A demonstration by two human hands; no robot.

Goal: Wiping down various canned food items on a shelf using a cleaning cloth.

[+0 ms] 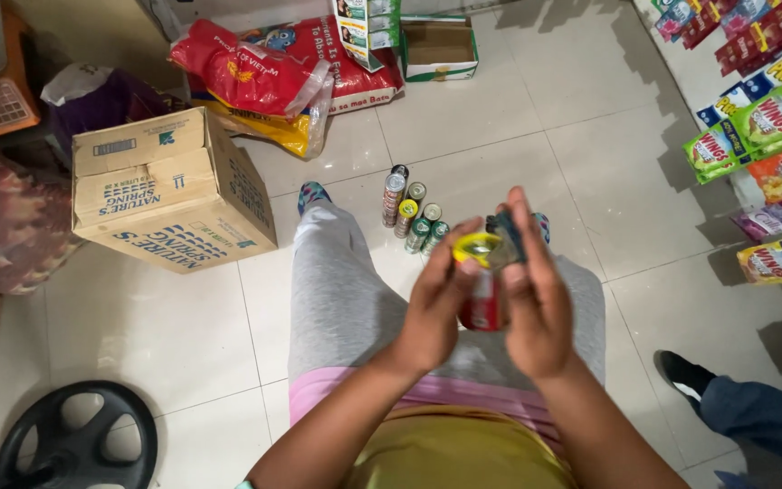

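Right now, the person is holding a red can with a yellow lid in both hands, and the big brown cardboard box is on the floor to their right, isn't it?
Not quite. The head view shows the big brown cardboard box on the floor to their left, not their right. The left hand and right hand do hold the red can with a yellow lid.

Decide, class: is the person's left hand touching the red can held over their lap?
Touching. The head view shows the left hand wrapped against the side of the red can, with no gap visible; the right hand presses its other side.
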